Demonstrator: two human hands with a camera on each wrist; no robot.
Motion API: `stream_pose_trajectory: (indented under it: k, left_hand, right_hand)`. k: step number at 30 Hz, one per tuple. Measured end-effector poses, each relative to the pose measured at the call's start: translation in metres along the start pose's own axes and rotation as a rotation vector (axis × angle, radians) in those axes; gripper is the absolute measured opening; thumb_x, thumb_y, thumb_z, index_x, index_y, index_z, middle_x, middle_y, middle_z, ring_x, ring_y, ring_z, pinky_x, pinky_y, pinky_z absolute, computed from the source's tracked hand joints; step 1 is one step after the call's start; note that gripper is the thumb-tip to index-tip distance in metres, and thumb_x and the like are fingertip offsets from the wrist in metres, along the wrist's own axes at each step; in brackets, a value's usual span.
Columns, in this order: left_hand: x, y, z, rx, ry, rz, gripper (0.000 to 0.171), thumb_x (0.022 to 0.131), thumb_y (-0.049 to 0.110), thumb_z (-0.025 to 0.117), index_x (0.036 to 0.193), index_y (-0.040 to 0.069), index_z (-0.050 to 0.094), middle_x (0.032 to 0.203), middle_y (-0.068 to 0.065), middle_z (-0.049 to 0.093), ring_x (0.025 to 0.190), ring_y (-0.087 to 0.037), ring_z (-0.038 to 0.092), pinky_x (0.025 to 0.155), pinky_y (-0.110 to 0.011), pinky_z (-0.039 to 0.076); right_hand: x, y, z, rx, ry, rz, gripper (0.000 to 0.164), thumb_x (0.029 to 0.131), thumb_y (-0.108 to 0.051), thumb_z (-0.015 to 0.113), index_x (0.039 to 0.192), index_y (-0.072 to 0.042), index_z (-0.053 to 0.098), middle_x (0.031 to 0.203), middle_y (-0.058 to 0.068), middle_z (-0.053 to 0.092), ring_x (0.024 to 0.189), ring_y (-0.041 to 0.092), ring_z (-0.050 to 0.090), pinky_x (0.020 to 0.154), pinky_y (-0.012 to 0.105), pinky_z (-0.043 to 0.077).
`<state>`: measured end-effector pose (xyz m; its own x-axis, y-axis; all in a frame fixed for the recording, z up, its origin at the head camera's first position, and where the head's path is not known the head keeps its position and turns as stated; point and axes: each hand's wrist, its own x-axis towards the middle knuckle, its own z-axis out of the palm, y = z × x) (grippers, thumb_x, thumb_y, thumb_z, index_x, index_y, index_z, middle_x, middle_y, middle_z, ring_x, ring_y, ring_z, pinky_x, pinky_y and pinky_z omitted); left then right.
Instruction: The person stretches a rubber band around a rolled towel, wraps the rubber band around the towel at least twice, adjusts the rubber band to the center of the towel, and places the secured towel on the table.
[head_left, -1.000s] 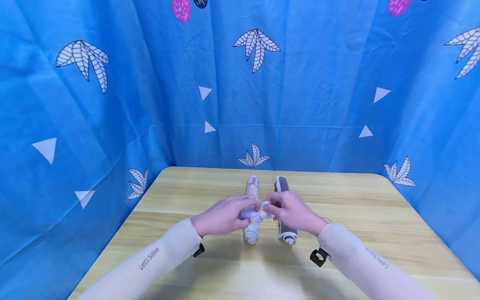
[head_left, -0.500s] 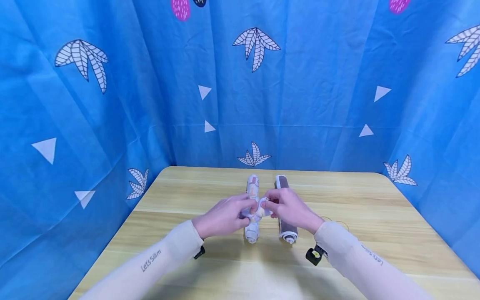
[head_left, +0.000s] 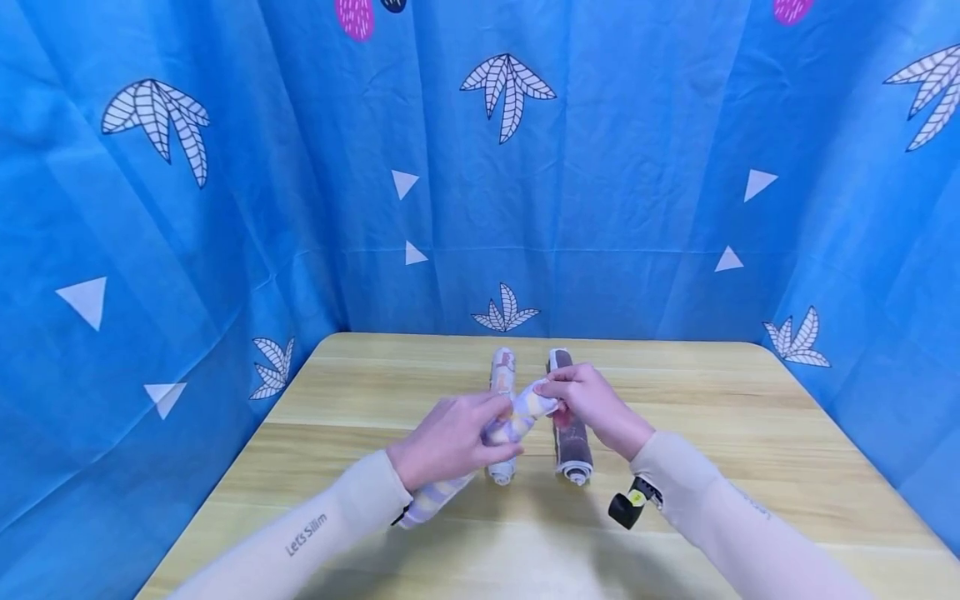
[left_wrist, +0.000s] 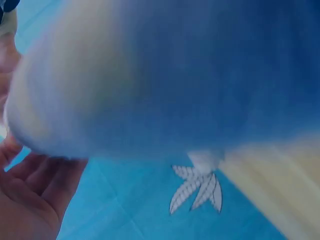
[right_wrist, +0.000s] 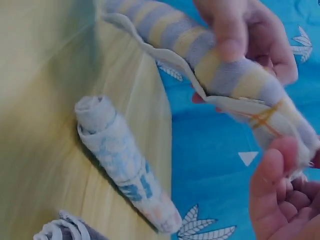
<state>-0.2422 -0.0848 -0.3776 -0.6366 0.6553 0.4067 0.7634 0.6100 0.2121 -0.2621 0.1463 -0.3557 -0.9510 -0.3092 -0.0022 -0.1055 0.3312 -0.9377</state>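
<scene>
The right hand pinches one end of the striped roll at the middle of the frame, and the left hand holds it farther down (how tightly, I can't tell from the blurry left wrist view). An orange band crosses near the pinched end, so the step seems to be fixing that band, and next calls for steady, gentle fingers. Past them, a pale roll and a dark roll lie mid-frame on the wooden table.

Blue leaf-print curtain, wood-grain tabletop, pale patterned cloth roll, dark cloth roll near it
</scene>
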Motion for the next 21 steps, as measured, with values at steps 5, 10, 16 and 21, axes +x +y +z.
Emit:
stream_pose_trajectory:
  k: [5, 10, 16, 21]
  left_hand:
    - [0.001, 0.002, -0.002, -0.191, -0.073, -0.097, 0.031, 0.09, 0.035, 0.075, 0.086, 0.021, 0.048, 0.072, 0.009, 0.047, 0.063, -0.005, 0.047, 0.053, -0.019, 0.035]
    - [0.003, 0.0, -0.006, -0.526, -0.168, -0.206, 0.029, 0.09, 0.024, 0.076, 0.081, 0.017, 0.048, 0.077, 0.007, 0.05, 0.074, -0.009, 0.052, 0.062, -0.022, 0.04]
    - [0.004, 0.002, -0.006, -0.655, -0.134, -0.233, 0.028, 0.089, 0.02, 0.077, 0.082, 0.016, 0.051, 0.094, 0.003, 0.053, 0.091, -0.015, 0.057, 0.07, -0.026, 0.051]
    - [0.004, 0.007, -0.003, -0.463, -0.008, -0.115, 0.025, 0.09, 0.022, 0.077, 0.085, 0.021, 0.052, 0.103, 0.005, 0.043, 0.098, -0.013, 0.056, 0.072, -0.024, 0.054]
  right_hand:
    - [-0.001, 0.002, -0.002, -0.166, -0.072, -0.141, 0.02, 0.097, -0.02, 0.06, 0.1, -0.004, 0.072, 0.075, 0.002, 0.066, 0.057, 0.012, 0.056, 0.054, 0.027, 0.051]
    - [-0.009, 0.0, -0.008, -0.269, -0.219, -0.385, 0.032, 0.1, -0.025, 0.062, 0.131, -0.018, 0.066, 0.115, 0.001, 0.071, 0.088, 0.015, 0.067, 0.077, 0.032, 0.058]
    - [-0.012, -0.004, -0.01, -0.281, -0.23, -0.413, 0.029, 0.096, -0.027, 0.068, 0.125, -0.022, 0.069, 0.1, -0.005, 0.071, 0.077, 0.01, 0.064, 0.071, 0.026, 0.055]
    - [-0.009, -0.003, -0.007, -0.2, -0.134, -0.308, 0.016, 0.097, -0.019, 0.067, 0.11, -0.012, 0.073, 0.087, 0.004, 0.072, 0.076, 0.018, 0.07, 0.07, 0.033, 0.06]
